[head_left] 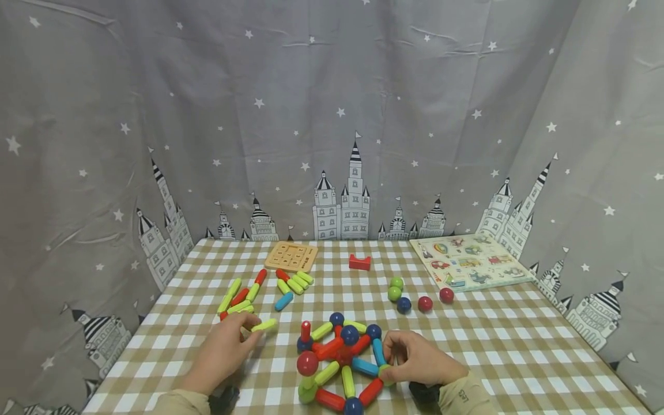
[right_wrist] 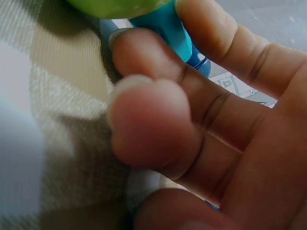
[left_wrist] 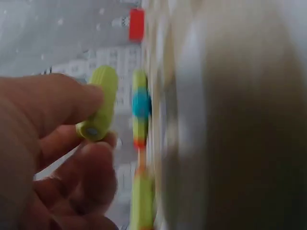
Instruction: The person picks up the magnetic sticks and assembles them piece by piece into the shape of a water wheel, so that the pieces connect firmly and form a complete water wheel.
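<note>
My left hand (head_left: pixel 228 346) pinches a yellow-green magnetic stick (left_wrist: pixel 106 91) between thumb and fingers, raised over the tablecloth. Its hollow-looking end faces the left wrist camera. In front of me stands a wheel-like ball-and-stick frame (head_left: pixel 344 353) of red, blue and yellow-green magnetic sticks joined by balls. A short red stick (head_left: pixel 306 331) and a red ball (head_left: pixel 308 363) stick up on its left side. My right hand (head_left: pixel 422 357) holds the frame's right side, thumb at a green ball (right_wrist: pixel 120 5) and fingers against a blue stick (right_wrist: pixel 165 28). The fingers partly hide that ball.
Loose sticks (head_left: pixel 254 291) lie beyond my left hand, with a blue stick (head_left: pixel 283 301) nearby. Several loose balls (head_left: pixel 404 305) lie beyond the frame. Farther back are a wooden number puzzle (head_left: pixel 290 256), a red block (head_left: pixel 359 262) and a picture board (head_left: pixel 472 262). A grey curtain (head_left: pixel 332 115) closes the back.
</note>
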Tool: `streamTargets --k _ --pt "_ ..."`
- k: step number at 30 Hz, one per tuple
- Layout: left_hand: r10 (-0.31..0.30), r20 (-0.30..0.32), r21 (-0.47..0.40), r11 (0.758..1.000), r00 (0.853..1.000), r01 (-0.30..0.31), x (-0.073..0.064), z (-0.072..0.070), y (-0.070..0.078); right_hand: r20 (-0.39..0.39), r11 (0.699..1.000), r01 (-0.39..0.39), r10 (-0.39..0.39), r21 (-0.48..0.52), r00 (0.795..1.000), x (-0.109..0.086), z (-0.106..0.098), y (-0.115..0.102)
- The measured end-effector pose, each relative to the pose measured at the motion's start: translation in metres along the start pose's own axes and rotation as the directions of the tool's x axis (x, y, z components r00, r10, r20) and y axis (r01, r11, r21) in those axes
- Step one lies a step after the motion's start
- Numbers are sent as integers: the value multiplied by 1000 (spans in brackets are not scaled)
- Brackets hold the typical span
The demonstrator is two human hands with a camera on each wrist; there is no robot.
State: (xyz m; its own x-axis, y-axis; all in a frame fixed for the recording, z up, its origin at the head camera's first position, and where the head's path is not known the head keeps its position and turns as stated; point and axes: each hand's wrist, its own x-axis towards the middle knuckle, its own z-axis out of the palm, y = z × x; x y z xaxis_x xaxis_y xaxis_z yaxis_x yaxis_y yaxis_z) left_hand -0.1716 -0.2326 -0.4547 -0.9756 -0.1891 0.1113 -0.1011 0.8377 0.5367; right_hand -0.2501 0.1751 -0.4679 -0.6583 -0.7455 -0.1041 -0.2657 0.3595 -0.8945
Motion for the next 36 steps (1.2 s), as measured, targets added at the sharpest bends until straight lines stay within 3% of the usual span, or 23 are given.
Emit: streamTargets --k 4,6,8,10,12,14,18,20,23,27,33,36 --pt "47 90 -71 997 995 -41 -2 18 7 -2 1000 1 -1 -5 1000 0 0 0" --pt "60 100 -90 995 993 -51 -2 21 8 -2 1000 0 0 -12 1000 0 0 -1" --pt "90 53 -104 991 995 -84 -2 19 12 0 1000 -4 4 -16 1000 0 -1 -2" --pt "138 -52 -142 979 989 -144 -3 12 19 1 1000 -5 5 -24 1000 0 -1 -3" --pt "223 -159 -172 953 962 -249 -6 5 30 0 999 0 0 -34 1000 0 -1 -3" --pt "322 -204 -180 916 925 -359 -9 1 42 -1 999 6 -6 -41 1000 0 -1 -2" --pt "491 -123 -193 841 863 -506 -8 2 66 -4 999 18 -18 -42 1000 1 -1 1" --pt "540 -79 -178 819 838 -545 -5 4 74 -3 999 23 -23 -33 1000 2 -1 3" --pt "582 -40 -166 798 812 -580 0 7 81 3 999 28 -28 -19 1000 4 1 6" --pt "584 6 -164 801 812 -575 2 9 84 8 1000 27 -27 -5 1000 6 3 7" --pt "533 55 -182 837 844 -516 3 11 84 0 999 37 -37 -24 999 5 2 6" --pt "526 63 -192 840 848 -507 3 13 84 -5 998 42 -42 -40 999 4 0 7"
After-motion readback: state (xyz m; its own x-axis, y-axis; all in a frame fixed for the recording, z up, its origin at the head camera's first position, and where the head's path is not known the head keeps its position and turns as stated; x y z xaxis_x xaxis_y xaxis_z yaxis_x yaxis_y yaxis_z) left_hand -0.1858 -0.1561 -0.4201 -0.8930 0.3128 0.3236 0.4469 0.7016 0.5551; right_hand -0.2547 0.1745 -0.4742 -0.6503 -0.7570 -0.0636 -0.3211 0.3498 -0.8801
